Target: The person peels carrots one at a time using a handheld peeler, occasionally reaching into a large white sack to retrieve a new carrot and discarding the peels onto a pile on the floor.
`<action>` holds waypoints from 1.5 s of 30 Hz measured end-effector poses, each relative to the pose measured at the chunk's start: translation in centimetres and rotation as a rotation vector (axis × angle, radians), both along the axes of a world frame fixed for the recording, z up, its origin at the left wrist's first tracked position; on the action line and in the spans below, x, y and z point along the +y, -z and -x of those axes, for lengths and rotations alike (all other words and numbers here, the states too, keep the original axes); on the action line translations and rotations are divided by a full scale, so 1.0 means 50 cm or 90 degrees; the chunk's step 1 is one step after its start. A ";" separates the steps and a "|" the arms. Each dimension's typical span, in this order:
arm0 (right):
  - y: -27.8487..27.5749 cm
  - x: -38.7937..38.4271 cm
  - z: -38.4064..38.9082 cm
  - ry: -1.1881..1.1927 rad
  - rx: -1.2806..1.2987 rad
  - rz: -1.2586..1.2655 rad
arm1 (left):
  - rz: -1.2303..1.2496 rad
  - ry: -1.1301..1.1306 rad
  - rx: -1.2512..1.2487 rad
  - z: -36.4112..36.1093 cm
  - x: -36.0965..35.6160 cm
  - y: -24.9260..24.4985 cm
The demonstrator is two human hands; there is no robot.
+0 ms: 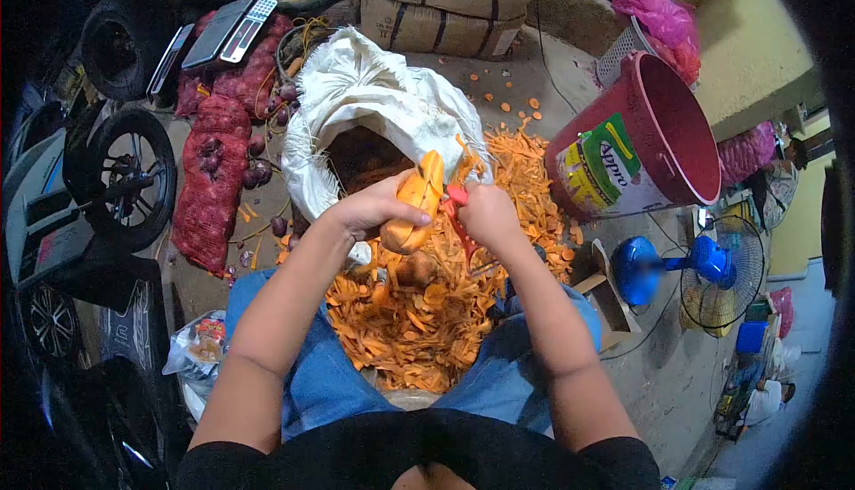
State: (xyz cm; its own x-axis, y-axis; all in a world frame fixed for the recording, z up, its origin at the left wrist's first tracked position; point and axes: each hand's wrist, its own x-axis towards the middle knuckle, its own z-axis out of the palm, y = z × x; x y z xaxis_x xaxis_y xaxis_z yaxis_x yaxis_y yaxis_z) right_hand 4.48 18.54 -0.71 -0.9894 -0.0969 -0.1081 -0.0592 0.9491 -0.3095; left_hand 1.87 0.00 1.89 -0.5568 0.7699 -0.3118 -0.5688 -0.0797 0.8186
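My left hand (385,208) is closed around a thick, partly peeled carrot (424,189), held tilted over the pile. Close by on its right, my right hand (488,216) grips a red-handled peeler (458,198). Its blade end is partly hidden, and a strip of orange peel (468,164) shows just above it. Beneath both hands and between my legs lies a heap of orange peelings (414,334). A white woven sack (365,80) stands in front of my hands, its mouth gaping and dark inside.
A maroon bucket (570,147) stands on the right, with a blue fan (712,263) nearer me. Red net sacks of onions (212,187) lie on the left beside tyres (134,169). A scale (230,31) rests on one sack. Cardboard boxes (445,4) stand behind.
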 end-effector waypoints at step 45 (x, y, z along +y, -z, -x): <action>0.112 -0.046 0.006 0.149 -0.174 0.530 | -0.216 -0.343 -0.271 0.030 0.000 0.041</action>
State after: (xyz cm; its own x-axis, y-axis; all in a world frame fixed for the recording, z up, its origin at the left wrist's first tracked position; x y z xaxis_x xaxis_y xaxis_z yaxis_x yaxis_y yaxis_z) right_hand 4.18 16.24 -6.29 -0.9436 -0.0487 -0.3274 0.2836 0.3910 -0.8756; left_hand 0.35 -0.02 -0.14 -0.7677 0.5172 -0.3784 -0.6403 -0.6436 0.4194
